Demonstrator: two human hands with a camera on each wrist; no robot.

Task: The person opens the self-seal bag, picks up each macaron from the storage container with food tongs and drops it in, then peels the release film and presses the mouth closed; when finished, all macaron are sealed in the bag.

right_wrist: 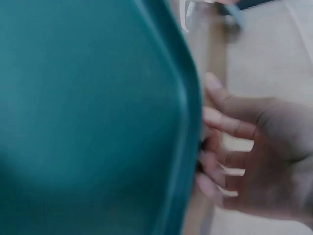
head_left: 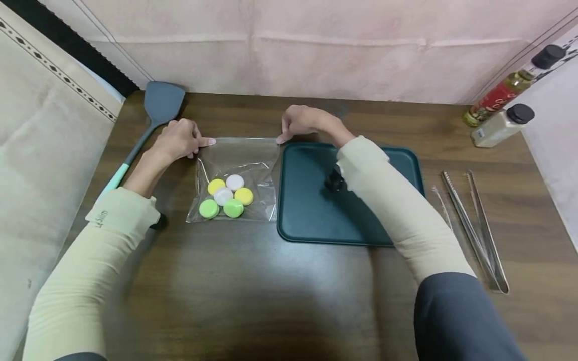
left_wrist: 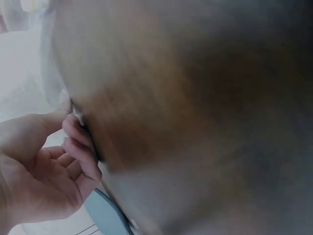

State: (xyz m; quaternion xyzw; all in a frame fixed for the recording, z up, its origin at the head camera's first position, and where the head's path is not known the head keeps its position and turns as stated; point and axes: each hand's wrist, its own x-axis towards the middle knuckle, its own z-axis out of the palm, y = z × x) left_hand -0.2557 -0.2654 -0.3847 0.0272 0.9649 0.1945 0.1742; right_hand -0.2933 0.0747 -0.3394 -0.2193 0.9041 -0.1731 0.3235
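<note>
A clear plastic bag lies flat on the wooden table. Inside it are small round pieces: two yellow, two white and two light green. My left hand pinches the bag's far left corner, thumb on top and the other fingers bent. At the far right corner, my right hand pinches the bag between thumb and forefinger. In the left wrist view the left hand shows at the table's edge. The right wrist view has the right hand beside the tray's rim.
The dark teal tray sits right of the bag, partly under my right forearm. A grey spatula with a mint handle lies left, beyond my left arm. Metal tongs lie at right. Behind them stand a red-labelled bottle and a black-capped jar.
</note>
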